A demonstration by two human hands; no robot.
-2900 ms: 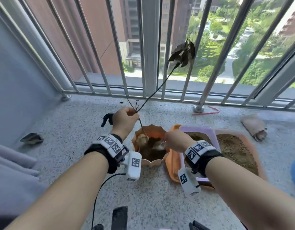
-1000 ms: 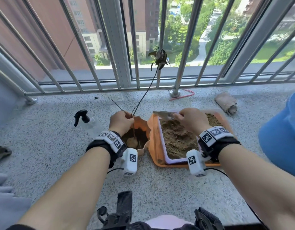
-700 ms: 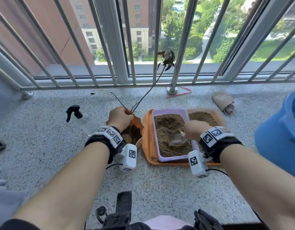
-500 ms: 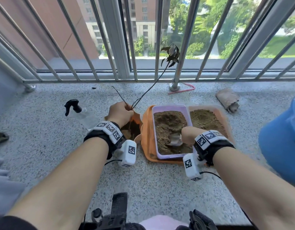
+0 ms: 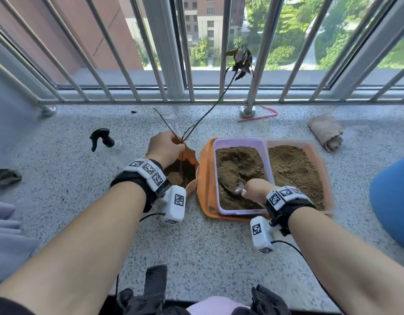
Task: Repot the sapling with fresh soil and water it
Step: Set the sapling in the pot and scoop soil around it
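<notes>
Scoop [image 5: 233,185] dug deeper into soil [image 5: 239,162] | left hand [image 5: 165,147] holds sapling [image 5: 210,110]

My forearms are bare. On each wrist I wear a black strap topped by a band of white blocks printed with black square markers: left wristband [image 5: 148,172], right wristband [image 5: 285,197]. A white box with a marker hangs under each, left box [image 5: 174,204], right box [image 5: 261,234], each trailing a thin black cable toward the frame's bottom.
</notes>
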